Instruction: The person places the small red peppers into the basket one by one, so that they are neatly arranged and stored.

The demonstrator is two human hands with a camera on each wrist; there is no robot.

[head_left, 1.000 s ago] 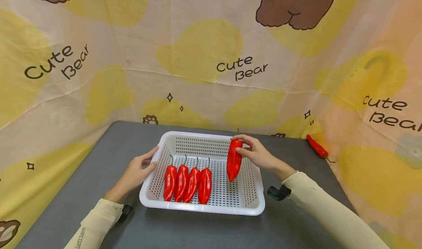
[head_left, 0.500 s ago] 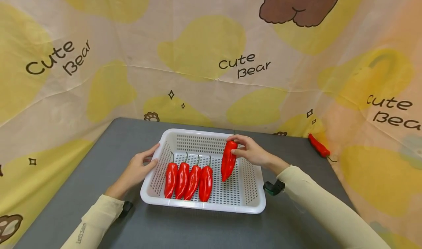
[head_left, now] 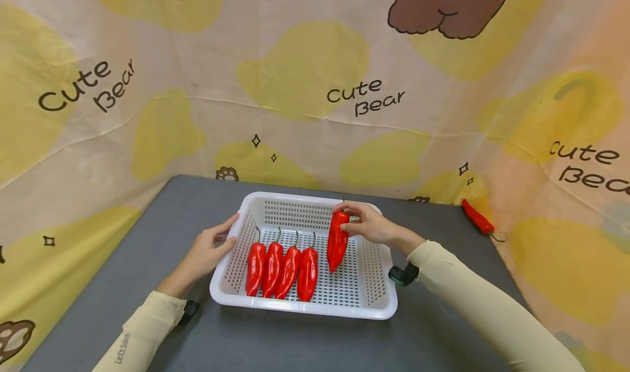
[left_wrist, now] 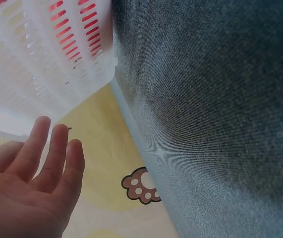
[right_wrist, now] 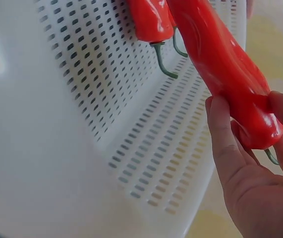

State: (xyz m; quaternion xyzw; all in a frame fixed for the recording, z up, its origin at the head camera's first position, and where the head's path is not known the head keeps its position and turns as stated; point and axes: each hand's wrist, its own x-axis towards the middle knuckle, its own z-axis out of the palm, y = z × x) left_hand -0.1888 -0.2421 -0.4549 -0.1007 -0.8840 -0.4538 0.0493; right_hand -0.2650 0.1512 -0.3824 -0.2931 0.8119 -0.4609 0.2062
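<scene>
My right hand pinches a red pepper near its stem end, between thumb and fingers. The pepper hangs upright, tip down, inside the right half of a white slotted plastic basket. In the right wrist view, the green stem of this pepper pokes out by the palm. Several other red peppers lie side by side in the left half of the basket, stems toward the back. My left hand touches the outside of the basket's left rim; in the left wrist view its fingers are extended.
Another red pepper lies at the far right edge of the grey tabletop. A patterned cloth hangs behind the table and along both sides.
My right hand has carried the pepper leftward, closer to the row in the basket. The left hand stays at the basket's left rim. The head view has shifted slightly.
</scene>
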